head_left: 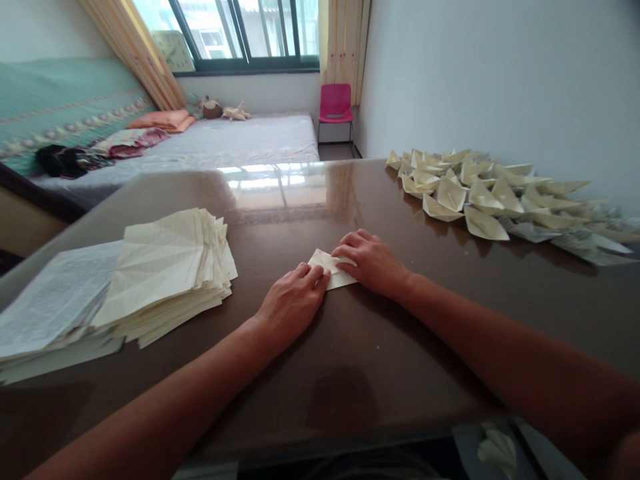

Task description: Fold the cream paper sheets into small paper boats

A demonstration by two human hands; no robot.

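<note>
A small folded piece of cream paper point(331, 269) lies flat on the dark brown table point(350, 360). My left hand point(293, 301) rests on its near left part, fingers held together and pressing down. My right hand point(373, 261) covers its right side, fingers curled down onto the paper. Both hands touch the paper; most of it is hidden under them.
A stack of creased cream sheets point(170, 273) lies at the left on printed pages point(55, 307). A heap of folded paper boats point(480, 193) fills the far right of the table. Beyond are a bed point(225, 143), a pink chair point(336, 107) and a window point(240, 30).
</note>
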